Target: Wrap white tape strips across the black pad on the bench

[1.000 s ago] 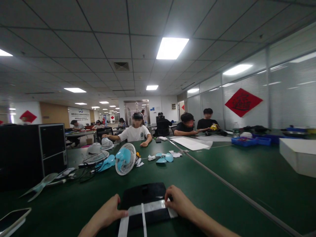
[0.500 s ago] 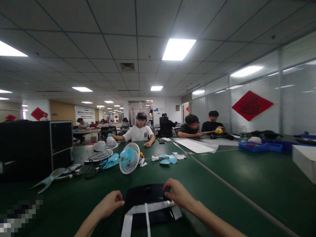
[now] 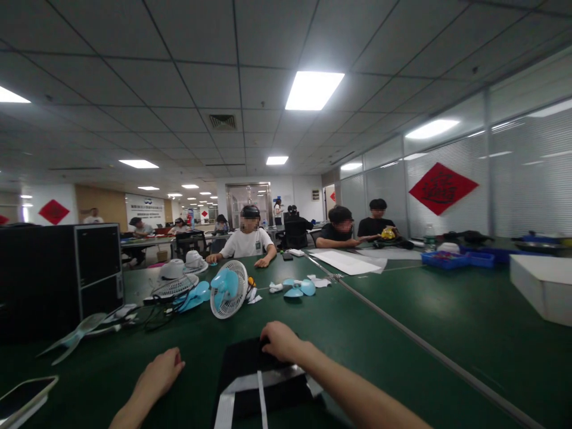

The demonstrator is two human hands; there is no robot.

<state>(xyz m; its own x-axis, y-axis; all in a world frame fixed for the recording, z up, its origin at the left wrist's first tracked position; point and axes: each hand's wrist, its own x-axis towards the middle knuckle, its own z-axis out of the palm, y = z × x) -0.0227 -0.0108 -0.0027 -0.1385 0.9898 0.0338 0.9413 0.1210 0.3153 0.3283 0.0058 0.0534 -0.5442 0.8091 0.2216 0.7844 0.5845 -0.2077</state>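
A flat black piece with pale grey bands lies on the green table in front of me. It looks like a folded bag or cover, but its kind is unclear. My right hand reaches over its far edge, fingers bent down and pinching at the top middle; the fingertips are partly hidden. Pale bands cross the piece sideways and run down toward me. To the left, apart from the black piece, my left hand is held with its fingers curled together and nothing visible in them.
A phone lies at the left edge. Beyond stand a black computer case, a fan head, loose blue fan blades and cables. Blue trays and a white box are at right. Several people sit across the table.
My right hand has moved left along the far edge to the top middle of the black piece. My left hand has drawn away to the left. The view has turned slightly right.
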